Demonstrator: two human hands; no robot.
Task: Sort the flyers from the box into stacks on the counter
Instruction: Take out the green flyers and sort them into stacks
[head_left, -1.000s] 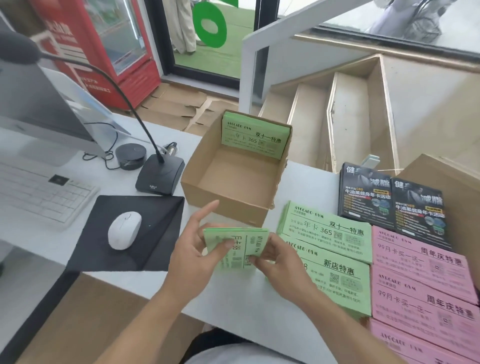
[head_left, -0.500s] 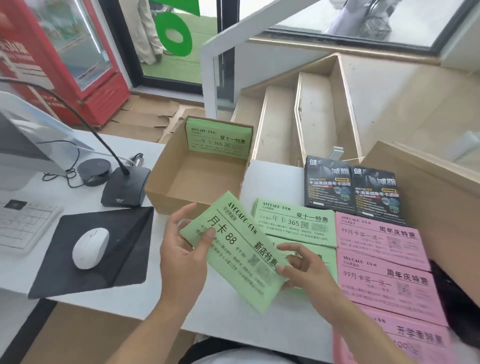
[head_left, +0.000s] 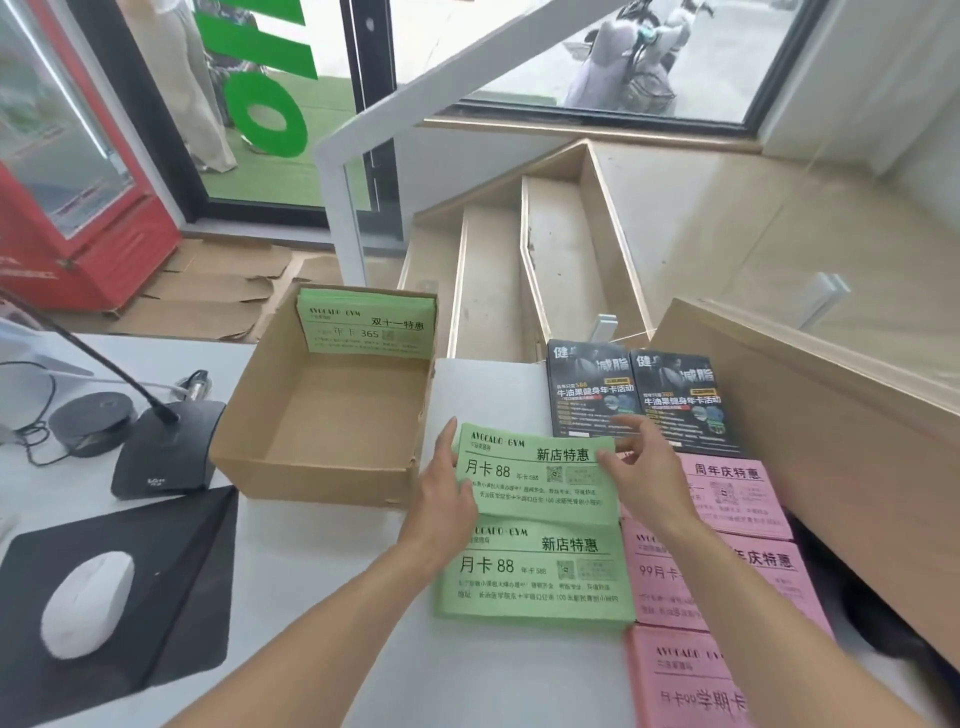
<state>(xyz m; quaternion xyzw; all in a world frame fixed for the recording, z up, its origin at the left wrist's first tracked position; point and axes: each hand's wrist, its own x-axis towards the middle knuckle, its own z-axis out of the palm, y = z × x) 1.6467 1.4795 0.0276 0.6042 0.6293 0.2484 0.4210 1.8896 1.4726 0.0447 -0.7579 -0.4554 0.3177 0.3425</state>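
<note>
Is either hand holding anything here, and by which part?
Both hold one green flyer: the left hand at its left edge, the right hand at its upper right corner.

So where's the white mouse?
In the head view, the white mouse sits low on the left, on the black mouse pad, left of the cardboard box.

One view only, from a wide-angle camera worn on the person's head. It looks forward and steeply down over a white counter (head_left: 509, 675), close enough that both forearms enter from the bottom edge and the hands sit near the centre. The box (head_left: 311, 467) lies just ahead, left of centre. The upper part of the frame reaches past the counter to wooden stairs (head_left: 550, 270) and a glass door (head_left: 270, 104). Straight lines bow toward the edges.
</note>
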